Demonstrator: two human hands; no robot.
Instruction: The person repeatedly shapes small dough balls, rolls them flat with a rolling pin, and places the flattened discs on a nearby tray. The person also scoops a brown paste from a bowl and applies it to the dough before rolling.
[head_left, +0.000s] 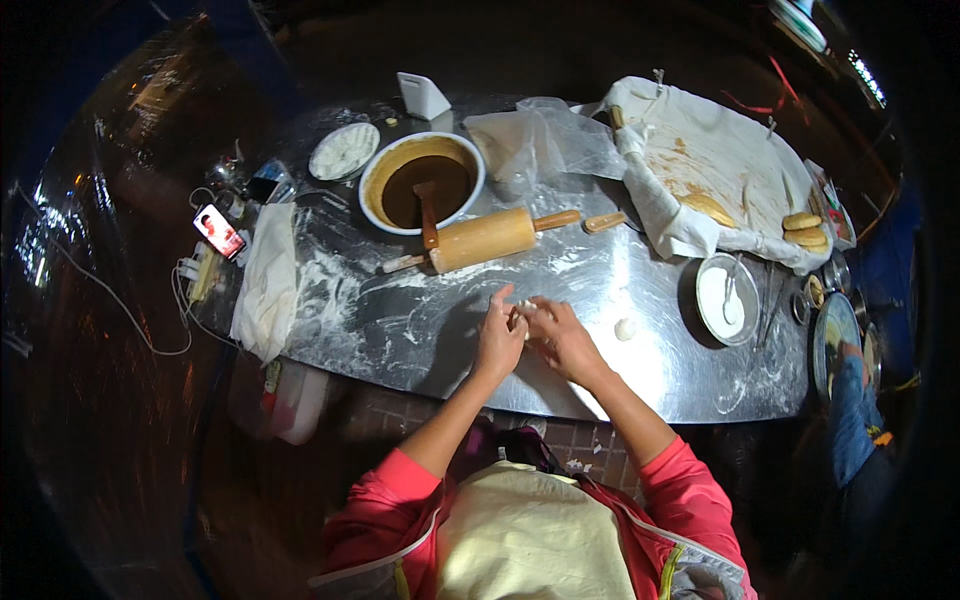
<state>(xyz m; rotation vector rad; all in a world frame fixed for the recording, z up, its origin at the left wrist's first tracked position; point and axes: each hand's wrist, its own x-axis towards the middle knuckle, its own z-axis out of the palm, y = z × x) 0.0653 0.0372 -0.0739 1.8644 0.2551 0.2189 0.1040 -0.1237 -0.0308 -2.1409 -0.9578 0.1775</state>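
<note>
Above the floured steel table my left hand (501, 336) and my right hand (564, 339) meet around a small piece of white dough (525, 306). Fingers of both hands press on it and cover most of it. To the right of my right hand a small dough ball (624, 328) lies on the metal. Beyond my hands rests a thick wooden rolling pin (484, 240). A brown spatula (426, 214) leans out of a white bowl of dark brown paste (450, 184), its handle reaching over the pin.
A plate of flour (345, 151), a plastic bag (544, 139) and a cloth-lined tray (701, 157) with a few flatbreads (806, 231) stand at the back. Right: a metal bowl of white powder (724, 300) and a person's blue sleeve (851, 412). Left: a cloth (266, 285) and a lit phone (219, 231).
</note>
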